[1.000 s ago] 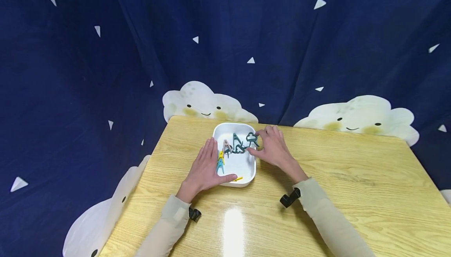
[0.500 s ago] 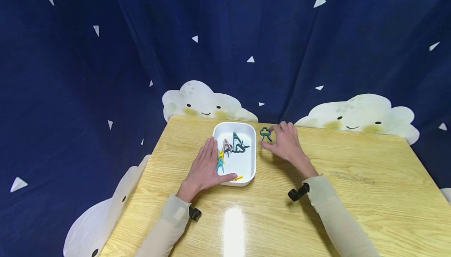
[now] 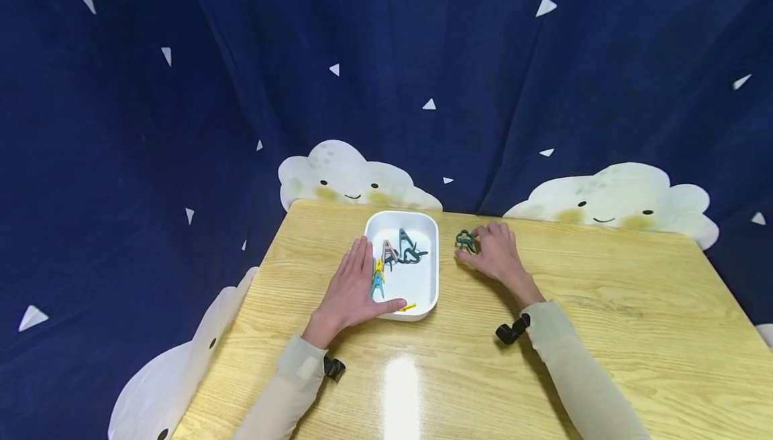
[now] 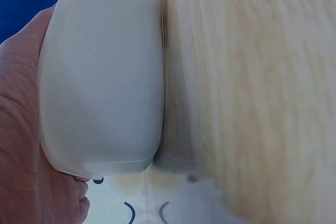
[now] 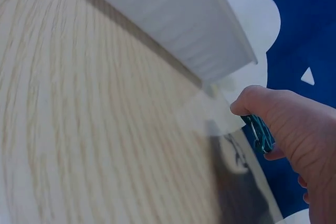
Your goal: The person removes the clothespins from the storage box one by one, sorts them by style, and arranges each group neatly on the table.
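Observation:
A white plastic basin (image 3: 432,292) stands on the wooden table, holding several clothespins. Inside it I see dark green clothespins (image 3: 405,241), a pink clothespin (image 3: 388,251), yellow and blue clothespins (image 3: 377,283) by the left wall, and a bit of yellow at the near end. Along the basin's left and near rim rests my left hand (image 3: 351,292), fingers straight and thumb spread out. To the right of the basin, my right hand (image 3: 496,252) pinches a dark green clothespin (image 3: 464,241) with a cloud-shaped end; the right wrist view shows this clothespin (image 5: 258,132) between thumb and finger, above the table.
The wooden table (image 3: 580,306) stretches to the right and toward me. A dark blue curtain (image 3: 386,78) with white triangles and smiling clouds hangs behind its far edge.
My right hand has lifted the dark green clothespin out of the basin and carried it to the right, past the rim. My left hand has stayed on the basin.

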Demonstrator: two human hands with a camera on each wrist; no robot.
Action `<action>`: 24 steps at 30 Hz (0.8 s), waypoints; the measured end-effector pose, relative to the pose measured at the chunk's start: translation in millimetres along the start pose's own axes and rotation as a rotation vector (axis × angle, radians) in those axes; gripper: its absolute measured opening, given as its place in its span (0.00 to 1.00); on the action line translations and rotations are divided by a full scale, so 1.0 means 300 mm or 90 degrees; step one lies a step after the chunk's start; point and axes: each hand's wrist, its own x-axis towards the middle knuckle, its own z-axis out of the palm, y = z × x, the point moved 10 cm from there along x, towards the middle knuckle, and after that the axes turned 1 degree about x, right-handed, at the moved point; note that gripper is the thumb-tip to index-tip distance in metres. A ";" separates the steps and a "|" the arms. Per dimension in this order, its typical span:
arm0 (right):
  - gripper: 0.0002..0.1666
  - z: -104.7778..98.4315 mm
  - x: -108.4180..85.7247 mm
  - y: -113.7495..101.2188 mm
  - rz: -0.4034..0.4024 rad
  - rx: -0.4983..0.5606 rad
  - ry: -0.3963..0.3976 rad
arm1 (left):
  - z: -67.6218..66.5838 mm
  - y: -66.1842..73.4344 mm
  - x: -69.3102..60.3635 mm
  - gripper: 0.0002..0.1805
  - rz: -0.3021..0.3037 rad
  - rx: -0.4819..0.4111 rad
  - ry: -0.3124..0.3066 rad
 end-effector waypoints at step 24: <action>0.42 0.052 -0.013 0.064 0.036 -0.012 -0.038 | -0.001 0.004 0.000 0.79 0.002 0.000 -0.008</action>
